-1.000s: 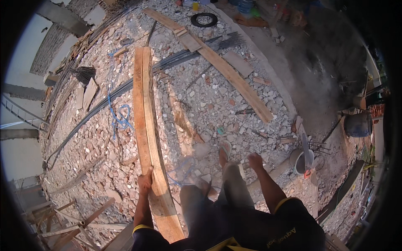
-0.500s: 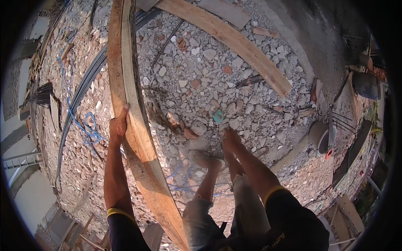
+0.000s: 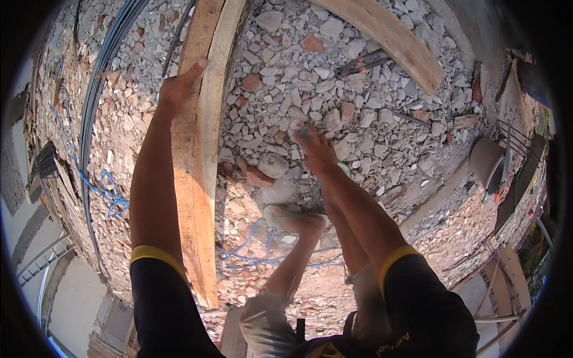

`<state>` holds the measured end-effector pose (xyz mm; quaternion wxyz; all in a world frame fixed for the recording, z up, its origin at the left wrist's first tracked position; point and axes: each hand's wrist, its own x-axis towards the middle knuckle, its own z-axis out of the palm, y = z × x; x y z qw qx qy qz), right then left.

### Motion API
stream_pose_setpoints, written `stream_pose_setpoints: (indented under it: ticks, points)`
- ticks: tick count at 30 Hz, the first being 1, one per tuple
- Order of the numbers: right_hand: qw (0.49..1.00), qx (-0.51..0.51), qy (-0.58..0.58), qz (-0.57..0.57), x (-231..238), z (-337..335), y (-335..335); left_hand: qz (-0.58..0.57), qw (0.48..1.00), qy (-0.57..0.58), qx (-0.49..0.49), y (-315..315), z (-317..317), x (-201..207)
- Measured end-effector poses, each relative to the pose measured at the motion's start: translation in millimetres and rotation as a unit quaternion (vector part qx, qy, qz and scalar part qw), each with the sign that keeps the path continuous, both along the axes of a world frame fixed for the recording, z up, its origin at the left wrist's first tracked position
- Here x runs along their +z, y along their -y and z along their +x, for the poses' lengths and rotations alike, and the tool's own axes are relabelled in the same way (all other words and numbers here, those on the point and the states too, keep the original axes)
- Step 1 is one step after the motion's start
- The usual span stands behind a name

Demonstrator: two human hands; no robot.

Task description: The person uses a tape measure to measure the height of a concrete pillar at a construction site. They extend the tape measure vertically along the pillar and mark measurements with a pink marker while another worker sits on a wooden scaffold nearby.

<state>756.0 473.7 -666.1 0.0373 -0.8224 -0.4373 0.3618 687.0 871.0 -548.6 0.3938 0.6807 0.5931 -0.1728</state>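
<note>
rubble ground (image 3: 370, 89) of broken brick and grey stone carries everything here. long pale wooden plank (image 3: 206, 149) lies on it, running from the top edge down toward the lower left, on edge or slightly tilted. a second plank (image 3: 388, 36) lies well apart at the upper right, untouched. bundle of dark steel rods (image 3: 98, 101) runs along the left edge of the rubble, blue cord (image 3: 107, 185) looped beside it.

left hand (image 3: 179, 89) rests on the long plank's upper face near its far part, fingers wrapped over the left edge, thumb along the top; contact is made, but whether the plank is off the ground cannot be told from this bent view. right hand (image 3: 316, 149) hangs open and spread over the stones, holding nothing. sandalled foot (image 3: 295, 218) planted on the rubble below it.

judgement: plank reached and gripped one-handed; lifting or shifting it looks not yet done.
</note>
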Motion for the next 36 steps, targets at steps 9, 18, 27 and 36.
stream_pose_setpoints:
  ticks: [9, 18, 27, 36]
  points:
    - [0.969, -0.169, -0.159, 0.087, 36.1, 24.6, 24.4, 0.037, 0.997, -0.015, -0.072, 33.6, 7.8, -65.1]
    - [0.84, -0.46, -0.275, 0.085, 232.7, 42.1, 230.3, 0.182, 0.982, 0.043, 0.021, 167.1, -30.2, -17.6]
    - [0.796, -0.543, -0.263, -0.05, 395.7, 90.2, 149.2, -0.129, 0.919, -0.195, 0.318, 460.6, -373.0, 319.8]
    - [0.913, -0.232, -0.288, 0.171, 524.9, 22.9, -225.6, 0.118, 0.738, -0.141, 0.649, 587.7, -477.4, 486.8]
